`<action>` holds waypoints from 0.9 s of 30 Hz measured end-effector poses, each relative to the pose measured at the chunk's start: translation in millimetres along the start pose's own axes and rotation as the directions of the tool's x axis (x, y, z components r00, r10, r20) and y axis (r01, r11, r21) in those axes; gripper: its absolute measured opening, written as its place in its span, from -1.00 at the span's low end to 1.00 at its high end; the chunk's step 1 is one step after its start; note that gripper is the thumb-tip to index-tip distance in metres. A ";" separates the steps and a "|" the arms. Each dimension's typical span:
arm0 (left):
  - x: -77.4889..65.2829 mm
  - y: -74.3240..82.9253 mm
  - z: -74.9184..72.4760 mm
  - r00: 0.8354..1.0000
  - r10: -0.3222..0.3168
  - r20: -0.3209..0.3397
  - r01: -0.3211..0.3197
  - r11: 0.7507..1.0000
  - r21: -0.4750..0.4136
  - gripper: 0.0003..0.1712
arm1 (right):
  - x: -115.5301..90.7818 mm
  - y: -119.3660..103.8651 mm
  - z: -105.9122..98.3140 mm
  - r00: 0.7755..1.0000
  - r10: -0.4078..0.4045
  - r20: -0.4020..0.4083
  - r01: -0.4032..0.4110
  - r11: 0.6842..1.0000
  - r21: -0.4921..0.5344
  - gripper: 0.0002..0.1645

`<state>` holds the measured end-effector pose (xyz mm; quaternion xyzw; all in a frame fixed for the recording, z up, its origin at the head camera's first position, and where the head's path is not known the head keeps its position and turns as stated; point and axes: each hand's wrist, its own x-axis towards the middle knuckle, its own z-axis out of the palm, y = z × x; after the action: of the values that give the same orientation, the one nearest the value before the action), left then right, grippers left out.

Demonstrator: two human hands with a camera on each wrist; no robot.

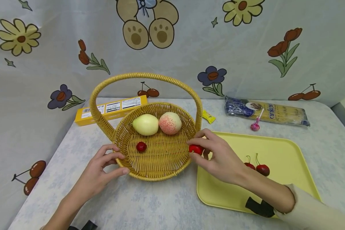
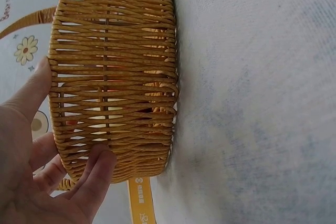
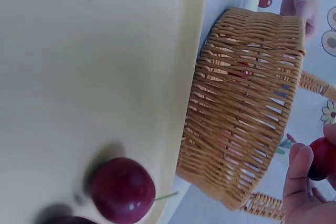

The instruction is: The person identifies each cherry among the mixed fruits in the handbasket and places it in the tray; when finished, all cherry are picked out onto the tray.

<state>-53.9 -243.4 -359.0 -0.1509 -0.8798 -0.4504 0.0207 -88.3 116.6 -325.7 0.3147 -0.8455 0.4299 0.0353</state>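
Note:
A round wicker basket point(image 1: 153, 164) with a tall arched handle point(image 1: 148, 76) stands on the table. Inside it lie a pale yellow pear point(image 1: 145, 125), a pink-speckled peach point(image 1: 170, 123) and a dark red cherry point(image 1: 141, 147). My left hand point(image 1: 104, 164) holds the basket's near left rim, with fingers and thumb against the weave in the left wrist view. Between thumb and fingers, my right hand point(image 1: 215, 156) pinches a red cherry point(image 1: 196, 149) at the basket's right rim. Two more cherries with stems, one of them a dark cherry point(image 3: 123, 190), lie on the yellow tray point(image 1: 224, 195).
Behind the basket lies a yellow box point(image 1: 112, 110). A small yellow wrapped packet point(image 1: 208, 117) is by the handle's right foot. A pink lollipop point(image 1: 255, 126) and a clear pack of pasta point(image 1: 279, 111) lie beyond the tray. Patterned cloth point(image 1: 175, 60) hangs behind the table.

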 end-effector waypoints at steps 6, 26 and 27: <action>-0.2 0.7 0.1 1.000 -0.018 0.001 0.018 1.000 0.006 -0.72 | -13.7 4.1 -11.7 0.998 0.067 -0.021 -0.065 0.995 0.077 -0.73; -0.6 0.2 1.6 1.000 -0.016 -0.006 0.017 1.000 0.001 -0.72 | -65.1 16.3 -46.1 0.940 0.342 0.004 -0.341 0.937 -0.069 -0.72; -0.6 0.2 1.5 1.000 -0.015 -0.007 0.015 1.000 0.002 -0.72 | -66.9 16.7 -45.5 0.937 0.348 -0.007 -0.347 0.934 -0.079 -0.73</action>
<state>-53.1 -242.3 -359.9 -0.1425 -0.8813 -0.4500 0.0203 -53.8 191.4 -331.0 0.1602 -0.9044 0.3943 -0.0317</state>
